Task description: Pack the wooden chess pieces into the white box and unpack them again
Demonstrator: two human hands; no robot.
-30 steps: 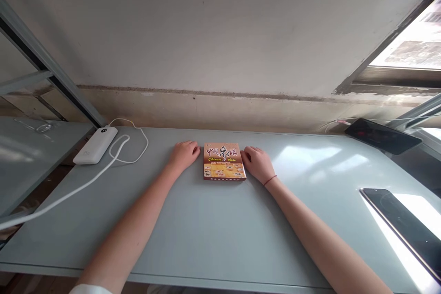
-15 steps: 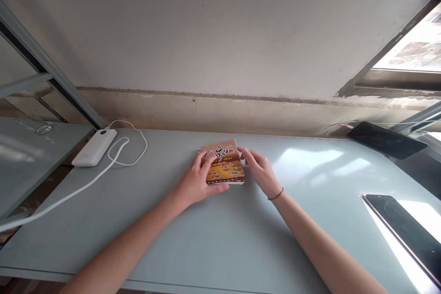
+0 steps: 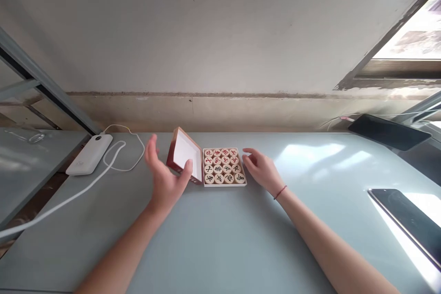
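Note:
A shallow white box base (image 3: 225, 185) lies flat on the table, filled with rows of round Chinese chess pieces (image 3: 225, 160), red characters at the back and black ones in front. Left of it, the brown box lid (image 3: 188, 154) tilts steeply with its white inside facing right. My left hand (image 3: 163, 179) is at the lid's left, fingers spread upward and clear of it. Its thumb crosses in front of the lid's lower part; whether it touches is unclear. My right hand (image 3: 260, 170) rests beside the base's right edge, fingers loosely bent and holding nothing.
A white power bank (image 3: 89, 155) with a white cable (image 3: 79, 190) lies on the left. One dark phone (image 3: 389, 131) is at the back right, and another phone (image 3: 406, 220) lies nearer on the right. A wall (image 3: 193, 115) borders the table's back edge.
The lid has come off the box and moved left, now tilted, showing the chess pieces. My left hand moved left and its fingers spread; my right hand stayed beside the box.

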